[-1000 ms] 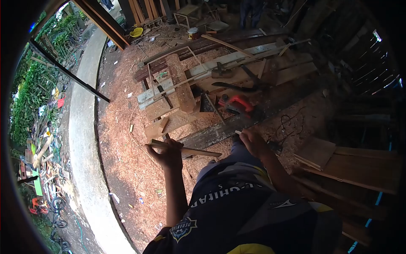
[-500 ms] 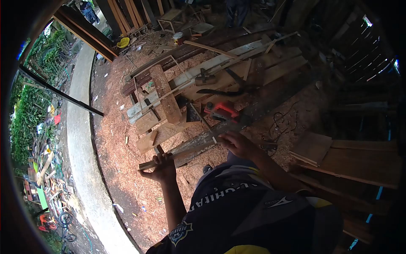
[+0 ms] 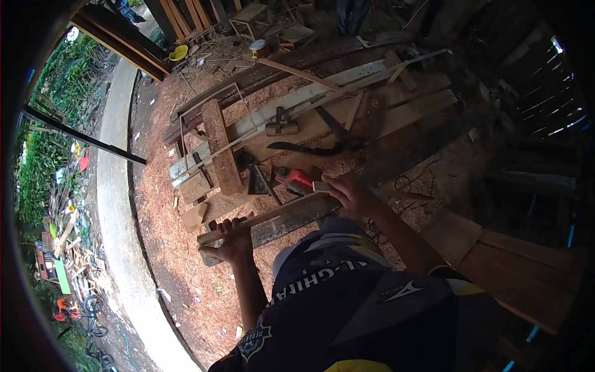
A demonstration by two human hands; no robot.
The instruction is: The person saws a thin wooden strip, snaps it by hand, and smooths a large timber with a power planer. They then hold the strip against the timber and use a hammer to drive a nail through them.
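Note:
A narrow wooden strip lies across in front of my body, above the edge of the workbench. My left hand is closed around its left end, thumb below and fingers over the top. At the pale right end of the strip, my right hand is closed, its fingers pressed against the wood. Just beyond the right fingers sits a red electric planer, partly hidden by that hand. A small dark tray with a stick-like handle across it is left of the planer.
The bench planks carry a wooden hand plane, a dark curved blade, a hammer and a thick board. Shavings cover the ground. More boards lie at right. A person's legs show at the back.
The strip's right end has risen with my right hand, which moved slightly up and right. My left hand keeps its hold. The view has shifted a little.

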